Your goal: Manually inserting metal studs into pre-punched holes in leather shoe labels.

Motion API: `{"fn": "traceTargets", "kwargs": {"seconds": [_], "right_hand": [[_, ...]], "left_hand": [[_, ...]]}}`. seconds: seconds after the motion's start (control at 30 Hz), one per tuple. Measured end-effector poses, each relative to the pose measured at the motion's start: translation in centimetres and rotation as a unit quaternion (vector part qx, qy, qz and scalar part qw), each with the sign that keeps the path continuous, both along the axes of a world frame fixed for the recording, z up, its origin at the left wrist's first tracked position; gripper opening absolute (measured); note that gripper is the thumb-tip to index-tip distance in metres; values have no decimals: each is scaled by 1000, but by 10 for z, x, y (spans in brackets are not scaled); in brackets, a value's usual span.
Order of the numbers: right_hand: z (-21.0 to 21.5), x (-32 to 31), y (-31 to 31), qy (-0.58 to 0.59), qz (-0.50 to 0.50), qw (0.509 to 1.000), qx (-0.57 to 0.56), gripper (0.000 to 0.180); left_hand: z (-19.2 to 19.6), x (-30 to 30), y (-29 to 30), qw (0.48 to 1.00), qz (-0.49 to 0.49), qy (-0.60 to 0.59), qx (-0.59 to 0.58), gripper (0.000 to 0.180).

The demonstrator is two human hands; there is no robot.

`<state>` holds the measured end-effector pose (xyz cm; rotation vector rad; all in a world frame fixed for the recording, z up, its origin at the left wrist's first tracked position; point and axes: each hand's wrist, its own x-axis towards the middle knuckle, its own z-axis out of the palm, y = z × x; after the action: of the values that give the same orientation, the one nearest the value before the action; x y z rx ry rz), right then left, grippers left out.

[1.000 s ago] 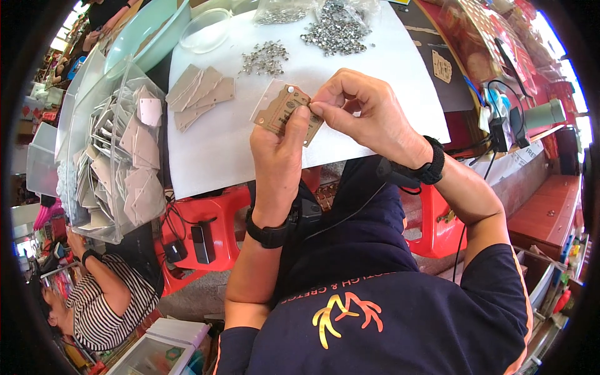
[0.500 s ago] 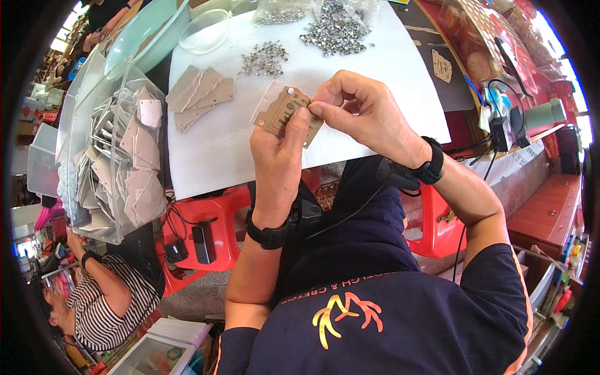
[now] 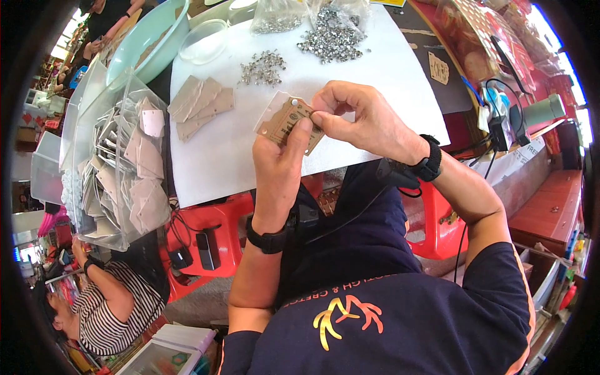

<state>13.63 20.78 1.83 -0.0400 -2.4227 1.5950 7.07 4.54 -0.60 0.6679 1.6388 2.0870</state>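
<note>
My left hand (image 3: pixel 278 169) grips a small stack of shaped plates between thumb and fingers: a brown printed board (image 3: pixel 284 122) with dark markings, and a pale plate (image 3: pixel 270 107) showing behind it. A round silvery stud (image 3: pixel 294 102) sits at the board's upper corner. My right hand (image 3: pixel 369 119) is closed in a pinch at the board's right edge; what lies between thumb and forefinger is hidden. Beyond my hands, a small heap of metal studs (image 3: pixel 262 69) lies on the white sheet (image 3: pixel 387 69). Fanned grey-brown plates (image 3: pixel 203 103) lie left of my left hand.
A clear plastic box (image 3: pixel 109 240) full of loose plates stands at the left edge. A larger pile of metal studs (image 3: pixel 334 40) spills from a bag at the back. A pale green basin (image 3: pixel 178 31) is at far left; cables and a grey-green cylinder (image 3: pixel 544 114) are right.
Both hands and the board sit slightly lower in the picture, and the whole scene has shifted a little. The grips look the same, with the right pinch still at the board's right edge.
</note>
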Motion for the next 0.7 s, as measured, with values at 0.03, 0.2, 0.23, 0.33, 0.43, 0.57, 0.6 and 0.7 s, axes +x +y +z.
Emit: {"fn": "traceTargets", "kwargs": {"seconds": [0.03, 0.2, 0.23, 0.33, 0.43, 0.57, 0.6, 0.7], "right_hand": [[-2, 0, 1, -16, 9, 1000, -3, 13], [-9, -1, 4, -68, 34, 996, -45, 14], [-10, -1, 4, -74, 40, 995, -59, 15], [-8, -1, 5, -81, 42, 991, -96, 15], [-1, 0, 8, -101, 48, 988, -104, 16], [0, 2, 12, -84, 35, 991, -95, 18], [8, 2, 12, -102, 43, 991, -69, 19], [7, 9, 31, -109, 31, 991, -66, 21]], "left_hand": [[0, 0, 0, 1000, -1, 1, 0, 20], [-3, -1, 0, 999, -32, 4, -4, 19], [-3, -2, 0, 999, -32, 4, -4, 19], [-3, -2, 2, 999, -39, 20, -3, 17], [2, -1, 4, 999, -36, 29, -4, 18], [7, -6, 2, 997, -71, 38, -17, 18], [7, -5, 2, 996, -74, 47, -22, 19], [0, -1, 6, 997, -74, -15, 18, 23]]}}
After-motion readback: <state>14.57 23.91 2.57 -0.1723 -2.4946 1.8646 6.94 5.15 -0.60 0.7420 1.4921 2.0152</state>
